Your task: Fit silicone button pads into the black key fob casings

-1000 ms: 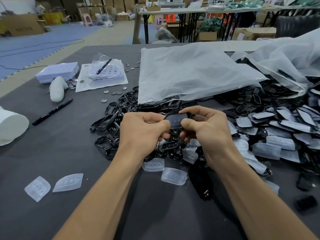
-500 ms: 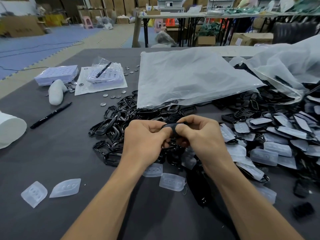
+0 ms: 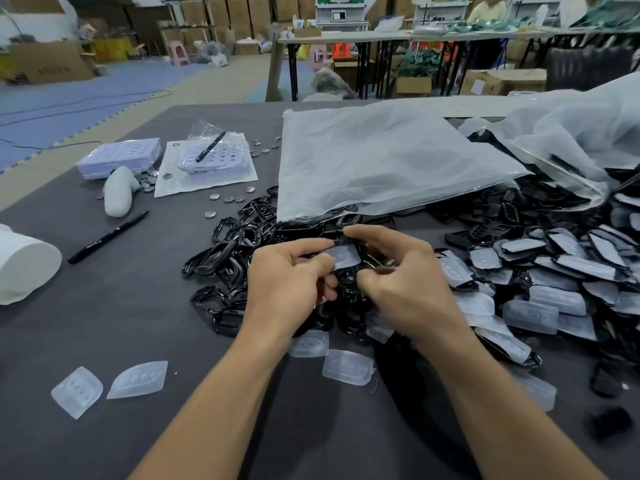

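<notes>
Table (image 3: 138, 323): casing frames (image 3: 221, 258) heaped centre; plastic bag (image 3: 374, 161) behind them; fitted casings (image 3: 554, 271) right; pen (image 3: 108, 236) left; two silicone pads (image 3: 138, 380) front-left.

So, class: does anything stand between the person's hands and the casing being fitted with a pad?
Nothing visible. The left hand and right hand hold the casing directly, its silicone pad facing up, above the heap of loose casings.

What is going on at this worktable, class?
A person holds one black casing in both hands, the left hand and right hand pinching it, with a translucent silicone pad lying in it. Empty casings are piled beneath, padded pieces lie to the right, and loose pads lie nearer the person.
</notes>
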### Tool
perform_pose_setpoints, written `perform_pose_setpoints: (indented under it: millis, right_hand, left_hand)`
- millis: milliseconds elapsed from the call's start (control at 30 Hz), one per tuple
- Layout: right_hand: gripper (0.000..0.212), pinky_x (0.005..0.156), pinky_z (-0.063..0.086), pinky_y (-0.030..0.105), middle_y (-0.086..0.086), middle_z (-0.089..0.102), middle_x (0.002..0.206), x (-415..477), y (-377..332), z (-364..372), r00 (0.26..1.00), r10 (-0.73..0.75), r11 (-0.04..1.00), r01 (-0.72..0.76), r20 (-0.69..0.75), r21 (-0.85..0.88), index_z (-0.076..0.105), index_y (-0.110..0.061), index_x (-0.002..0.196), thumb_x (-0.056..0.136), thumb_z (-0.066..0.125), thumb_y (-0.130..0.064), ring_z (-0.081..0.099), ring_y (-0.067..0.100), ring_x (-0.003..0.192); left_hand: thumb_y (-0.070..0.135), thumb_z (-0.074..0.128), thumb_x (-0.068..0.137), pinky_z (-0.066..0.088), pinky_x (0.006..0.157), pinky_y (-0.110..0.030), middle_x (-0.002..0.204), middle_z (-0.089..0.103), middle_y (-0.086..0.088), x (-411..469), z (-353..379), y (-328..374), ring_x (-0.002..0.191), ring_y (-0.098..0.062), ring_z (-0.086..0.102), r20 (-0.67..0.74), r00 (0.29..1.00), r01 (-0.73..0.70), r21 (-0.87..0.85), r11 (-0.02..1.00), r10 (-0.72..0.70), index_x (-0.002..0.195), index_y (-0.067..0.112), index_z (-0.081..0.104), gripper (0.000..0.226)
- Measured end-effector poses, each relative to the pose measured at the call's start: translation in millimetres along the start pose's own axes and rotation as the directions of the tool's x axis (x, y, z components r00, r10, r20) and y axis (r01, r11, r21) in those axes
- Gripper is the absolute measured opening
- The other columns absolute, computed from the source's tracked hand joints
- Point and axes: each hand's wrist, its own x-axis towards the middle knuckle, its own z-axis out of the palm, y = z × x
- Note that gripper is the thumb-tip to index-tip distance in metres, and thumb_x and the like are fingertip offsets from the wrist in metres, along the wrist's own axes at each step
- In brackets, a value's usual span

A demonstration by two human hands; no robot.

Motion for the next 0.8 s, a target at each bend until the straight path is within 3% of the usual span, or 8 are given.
perform_pose_setpoints:
  millis: [67,133,300,367,433,500,633,800]
  right_hand:
    - [0.054,0.094,0.051,0.016,-0.027,0.07,0.121,-4.0,-2.2,6.4,0.984,-0.177,0.961,0.173,0.001,-0.217,0.078,-0.041,0.108,0.073,0.068,0.0,0.065,0.001,0.105]
    - [0.042,0.098,0.044,0.01,-0.026,0.072,0.116,-3.6,-3.0,8.3,0.972,-0.223,0.955,0.202,-0.074,-0.218,0.082,-0.038,0.097,0.076,0.073,-0.002,0.059,-0.006,0.117]
    - [0.025,0.062,0.053,0.025,-0.01,0.076,0.073,2.2,-2.7,6.1,0.993,-0.058,0.997,0.063,-0.099,0.05,0.082,-0.034,0.082,0.078,0.074,-0.011,0.067,0.006,0.066]
    - [0.022,0.065,0.052,0.027,-0.002,0.077,0.075,3.9,-3.3,3.7,0.996,0.085,0.966,-0.073,-0.038,0.248,0.083,-0.028,0.083,0.079,0.076,-0.007,0.067,0.01,0.068]
    - [0.015,0.067,0.051,0.033,0.009,0.078,0.079,5.2,-4.2,0.1,0.973,0.222,0.889,-0.23,0.066,0.395,0.083,-0.021,0.086,0.077,0.078,-0.009,0.066,0.018,0.07]
    - [0.012,0.055,0.05,0.026,0.014,0.075,0.076,5.5,-5.9,-3.2,0.945,0.29,0.814,-0.328,0.153,0.479,0.083,-0.013,0.085,0.079,0.077,-0.005,0.064,0.016,0.058]
    - [0.014,0.05,0.054,0.022,0.016,0.076,0.073,3.7,-9.1,-5.2,0.926,0.296,0.734,-0.377,0.234,0.565,0.082,-0.006,0.078,0.078,0.073,0.004,0.07,0.016,0.054]
    - [0.036,0.068,0.057,0.024,0.018,0.073,0.09,3.2,-7.9,-10.1,0.905,0.261,0.686,-0.418,0.335,0.596,0.081,-0.001,0.091,0.059,0.078,-0.017,0.067,0.021,0.075]
  left_hand:
    - [-0.003,0.069,0.091,0.046,0.043,-0.024,0.059,0.069,-0.014,0.5,-2.2,2.8,0.042,-0.018,0.058,0.036,0.998,0.05,-0.068,0.996,-0.047,0.107,0.017,0.075,0.026]
    - [-0.003,0.067,0.09,0.042,0.041,-0.022,0.059,0.067,-0.014,0.8,-4.2,6.3,0.039,-0.016,0.053,0.087,0.992,0.105,-0.127,0.986,-0.094,0.111,0.014,0.075,0.028]
    - [0.025,0.062,0.099,0.038,0.045,-0.02,0.052,0.056,-0.008,0.4,-7.0,11.0,0.038,-0.013,0.038,0.128,0.99,0.074,-0.137,0.988,-0.056,0.075,0.011,0.078,0.032]
    - [0.028,0.073,0.092,0.039,0.051,-0.016,0.056,0.056,-0.004,0.0,-9.3,11.9,0.045,-0.011,0.04,0.113,0.993,-0.006,-0.109,0.994,0.019,0.066,0.016,0.076,0.029]
    - [0.021,0.082,0.077,0.045,0.057,-0.012,0.068,0.066,0.003,-1.7,-12.0,15.3,0.056,-0.005,0.054,0.144,0.987,-0.052,-0.148,0.988,0.073,0.085,0.022,0.084,0.009]
    - [0.012,0.083,0.074,0.05,0.064,-0.014,0.081,0.076,0.006,-2.7,-13.0,14.7,0.067,-0.001,0.065,0.183,0.98,-0.049,-0.15,0.987,0.077,0.095,0.023,0.085,0.024]
    - [0.012,0.083,0.072,0.048,0.068,-0.023,0.081,0.076,-0.003,-2.8,-12.0,14.9,0.064,-0.008,0.057,0.213,0.977,0.034,-0.148,0.988,-0.002,0.093,0.01,0.083,0.021]
    - [0.014,0.082,0.071,0.048,0.06,-0.014,0.07,0.067,0.0,-0.4,-15.9,14.6,0.06,-0.006,0.054,0.351,0.936,0.138,-0.265,0.954,-0.038,0.087,0.012,0.084,0.016]
